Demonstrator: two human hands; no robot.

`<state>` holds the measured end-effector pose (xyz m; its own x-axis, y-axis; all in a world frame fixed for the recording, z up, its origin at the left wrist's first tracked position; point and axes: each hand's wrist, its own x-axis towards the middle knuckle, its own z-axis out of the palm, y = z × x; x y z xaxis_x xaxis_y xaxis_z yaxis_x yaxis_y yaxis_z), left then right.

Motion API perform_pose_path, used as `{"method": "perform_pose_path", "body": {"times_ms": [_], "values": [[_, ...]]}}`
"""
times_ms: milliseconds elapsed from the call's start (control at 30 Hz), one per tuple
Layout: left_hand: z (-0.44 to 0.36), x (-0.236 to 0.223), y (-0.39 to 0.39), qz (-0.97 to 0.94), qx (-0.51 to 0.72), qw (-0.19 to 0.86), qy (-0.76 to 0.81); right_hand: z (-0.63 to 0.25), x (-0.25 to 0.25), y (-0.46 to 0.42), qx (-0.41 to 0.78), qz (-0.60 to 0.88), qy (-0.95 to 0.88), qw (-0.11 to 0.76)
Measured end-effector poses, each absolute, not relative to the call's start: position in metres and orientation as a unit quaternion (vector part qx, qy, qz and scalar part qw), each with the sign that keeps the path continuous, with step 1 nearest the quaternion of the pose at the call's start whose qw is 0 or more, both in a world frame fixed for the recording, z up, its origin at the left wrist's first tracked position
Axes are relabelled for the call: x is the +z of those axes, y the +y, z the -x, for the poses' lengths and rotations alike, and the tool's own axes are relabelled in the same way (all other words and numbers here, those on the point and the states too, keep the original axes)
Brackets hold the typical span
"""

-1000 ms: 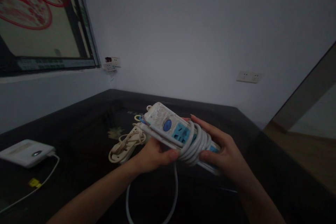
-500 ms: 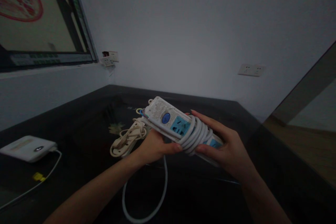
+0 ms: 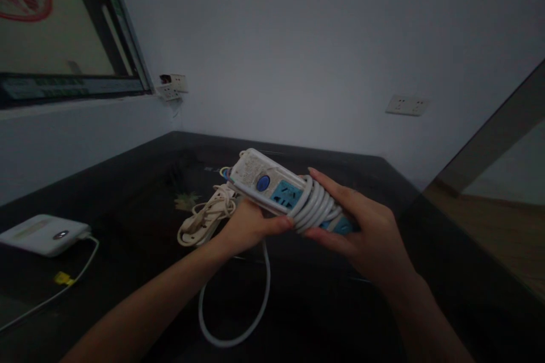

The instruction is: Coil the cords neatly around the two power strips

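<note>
A white power strip with blue sockets and a blue round switch is held tilted above the dark table. Its grey-white cord is wrapped several times around the right half, and a loose loop of it hangs below. My left hand grips the strip from beneath, its thumb lying by the coils. Around the right end, my right hand is closed, with the thumb and fingers on either side of strip and cord. Behind my left hand lies a second power strip with a cream cord bundled on it.
At the left, a white box-like device has a white cable with a yellow tag. Wall sockets are on the back wall; another socket hangs loose near the window. The dark table ends at the right.
The power strip has turned slightly in my hands, and my right fingers sit a little differently around the coils. The whole view has shifted slightly.
</note>
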<state>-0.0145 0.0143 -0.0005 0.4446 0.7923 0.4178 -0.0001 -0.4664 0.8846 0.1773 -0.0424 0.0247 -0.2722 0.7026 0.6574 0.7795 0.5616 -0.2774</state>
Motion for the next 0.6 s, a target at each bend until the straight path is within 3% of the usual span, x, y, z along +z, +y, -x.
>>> {"method": "perform_pose_path", "body": {"times_ms": [200, 600], "values": [[0.006, -0.011, 0.018, -0.663, 0.491, 0.511, 0.242, -0.174, 0.021, -0.042, -0.068, 0.511, -0.78, 0.356], [0.0, -0.022, 0.026, -0.587, 0.517, 0.582, 0.224, -0.166, 0.011, -0.037, -0.238, 0.522, -0.747, 0.336]]}}
